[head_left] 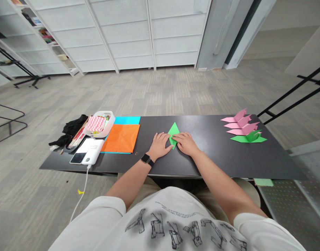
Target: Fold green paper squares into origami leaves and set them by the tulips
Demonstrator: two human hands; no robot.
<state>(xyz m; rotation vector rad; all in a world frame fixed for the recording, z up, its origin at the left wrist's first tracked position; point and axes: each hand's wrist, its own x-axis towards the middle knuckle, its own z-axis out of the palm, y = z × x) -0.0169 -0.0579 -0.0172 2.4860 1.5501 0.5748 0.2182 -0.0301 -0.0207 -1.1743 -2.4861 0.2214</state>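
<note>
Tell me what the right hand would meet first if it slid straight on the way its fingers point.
Past the green folded paper it touches, the right hand would probably meet the left hand, though their exact heights are hard to judge.

1 head-worn camera faces forward and down from near above the table [214,162].

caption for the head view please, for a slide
Left hand and right hand on folded green paper atop a dark table.
</note>
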